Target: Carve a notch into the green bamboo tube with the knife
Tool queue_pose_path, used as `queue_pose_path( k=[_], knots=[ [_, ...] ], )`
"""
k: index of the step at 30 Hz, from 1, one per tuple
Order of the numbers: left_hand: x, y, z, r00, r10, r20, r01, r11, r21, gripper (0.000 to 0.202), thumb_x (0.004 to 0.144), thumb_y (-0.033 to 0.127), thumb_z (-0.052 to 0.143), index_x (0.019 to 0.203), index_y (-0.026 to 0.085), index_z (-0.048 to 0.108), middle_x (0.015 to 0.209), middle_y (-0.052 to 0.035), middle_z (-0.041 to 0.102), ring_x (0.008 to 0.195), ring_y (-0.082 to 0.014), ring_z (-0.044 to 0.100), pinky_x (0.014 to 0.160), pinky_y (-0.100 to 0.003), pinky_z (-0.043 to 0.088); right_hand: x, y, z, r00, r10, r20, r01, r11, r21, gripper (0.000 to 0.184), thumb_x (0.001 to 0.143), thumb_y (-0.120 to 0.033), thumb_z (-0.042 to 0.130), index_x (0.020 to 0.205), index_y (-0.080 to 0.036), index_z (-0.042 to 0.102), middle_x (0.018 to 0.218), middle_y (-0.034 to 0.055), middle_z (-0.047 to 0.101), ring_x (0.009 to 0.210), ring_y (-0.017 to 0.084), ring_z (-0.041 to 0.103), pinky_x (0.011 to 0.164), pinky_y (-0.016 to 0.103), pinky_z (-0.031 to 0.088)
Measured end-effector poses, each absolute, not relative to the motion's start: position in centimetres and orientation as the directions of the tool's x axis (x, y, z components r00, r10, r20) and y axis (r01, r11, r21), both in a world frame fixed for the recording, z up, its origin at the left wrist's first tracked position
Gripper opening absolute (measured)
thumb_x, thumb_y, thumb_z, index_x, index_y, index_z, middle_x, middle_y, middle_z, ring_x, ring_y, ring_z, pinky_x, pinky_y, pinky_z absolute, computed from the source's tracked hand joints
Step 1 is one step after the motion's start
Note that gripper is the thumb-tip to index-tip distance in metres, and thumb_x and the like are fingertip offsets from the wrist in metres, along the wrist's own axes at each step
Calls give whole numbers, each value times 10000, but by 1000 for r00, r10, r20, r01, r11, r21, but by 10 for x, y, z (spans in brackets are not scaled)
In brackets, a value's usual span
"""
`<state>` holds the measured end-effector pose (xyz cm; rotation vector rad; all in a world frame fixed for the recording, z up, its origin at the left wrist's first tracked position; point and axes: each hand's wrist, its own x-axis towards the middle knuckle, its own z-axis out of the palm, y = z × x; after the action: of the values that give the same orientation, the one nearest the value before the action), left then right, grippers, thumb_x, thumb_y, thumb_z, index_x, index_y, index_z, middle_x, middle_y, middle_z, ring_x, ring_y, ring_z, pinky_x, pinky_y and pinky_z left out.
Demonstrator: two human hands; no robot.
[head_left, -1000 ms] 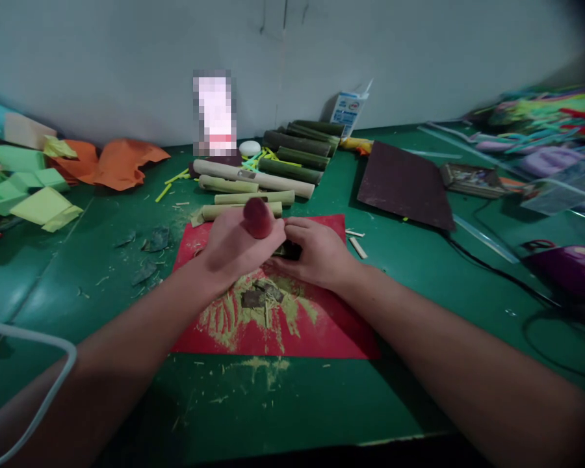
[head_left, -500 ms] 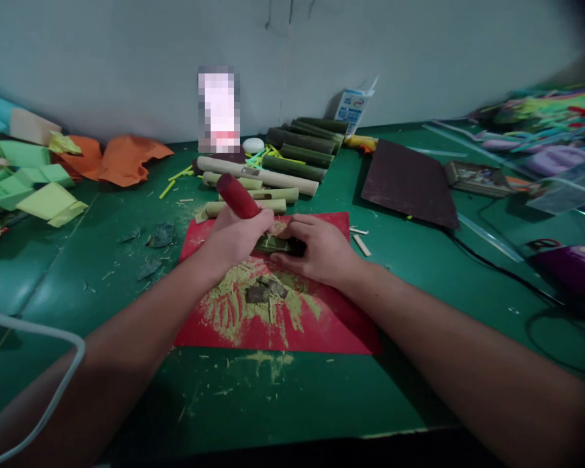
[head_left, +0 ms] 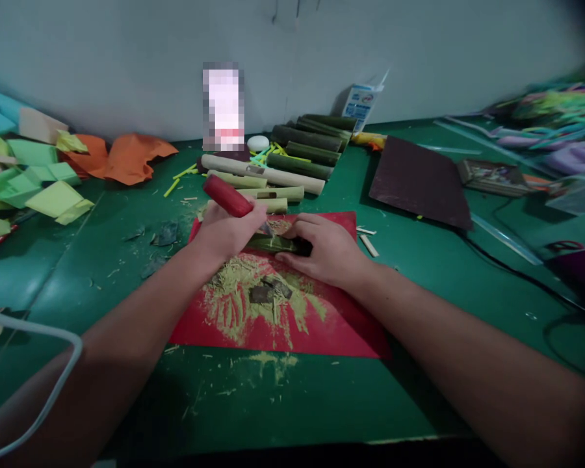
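My left hand (head_left: pixel 228 229) is closed around the red handle of a carving knife (head_left: pixel 227 195). Its handle leans up to the left, and a short metal blade points down at a green bamboo piece (head_left: pixel 272 244); the exact shape of the tip is hard to make out. Fingers of my right hand (head_left: pixel 329 249) grip the right end of that bamboo, which lies across a red sheet (head_left: pixel 344 331). Pale shavings (head_left: pixel 229 305) and dark bark scraps (head_left: pixel 268 290) lie on the sheet just in front of the bamboo.
Behind my hands lie several bamboo tubes (head_left: pixel 307 138), with a carton (head_left: pixel 361 105) by the wall. Folded paper (head_left: pixel 53 200) and orange paper (head_left: pixel 134 156) are on the left. A dark board (head_left: pixel 419 185), a small box (head_left: pixel 494 178) and a cable (head_left: pixel 511 268) are on the right.
The knife handle has tipped lower and to the left as my left hand turned, bringing the blade into sight over the bamboo. My right hand keeps its grip. The whole view has shifted slightly.
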<state>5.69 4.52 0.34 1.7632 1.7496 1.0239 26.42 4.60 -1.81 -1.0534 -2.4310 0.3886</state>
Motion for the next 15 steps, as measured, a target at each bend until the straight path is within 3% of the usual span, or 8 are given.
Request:
queue_pose_path(
  k=[3,8,13,15],
  knots=[
    [57,44,0,-80,950,301,631,-186,753,172,815,385,654,716,245,635,816,-38,707,898,-276,671,866,-412,513,264,46,-18,-612,730,303,598,678,-426,217,834,-366,765,920,-188,677,954,90,701,922,253,654,791,355,488],
    [63,39,7,-156,860,486,395,-397,829,208,795,411,774,818,242,655,815,-5,701,774,-187,665,784,-360,540,265,45,-16,-617,731,293,592,676,-439,236,842,-378,766,913,-179,662,936,86,684,852,230,627,741,339,455],
    [67,28,26,-122,725,678,362,-603,711,308,948,462,643,739,236,653,694,3,651,662,-140,601,678,-328,494,265,45,-16,-624,717,309,568,689,-451,232,841,-372,769,888,-190,634,921,77,672,865,225,611,740,330,436],
    [71,23,31,-51,743,667,374,-605,703,354,956,464,639,695,226,629,658,8,643,617,-137,605,647,-319,497,265,45,-17,-622,717,315,564,689,-456,231,838,-366,769,886,-189,628,918,76,669,857,223,609,737,330,433]
  ],
)
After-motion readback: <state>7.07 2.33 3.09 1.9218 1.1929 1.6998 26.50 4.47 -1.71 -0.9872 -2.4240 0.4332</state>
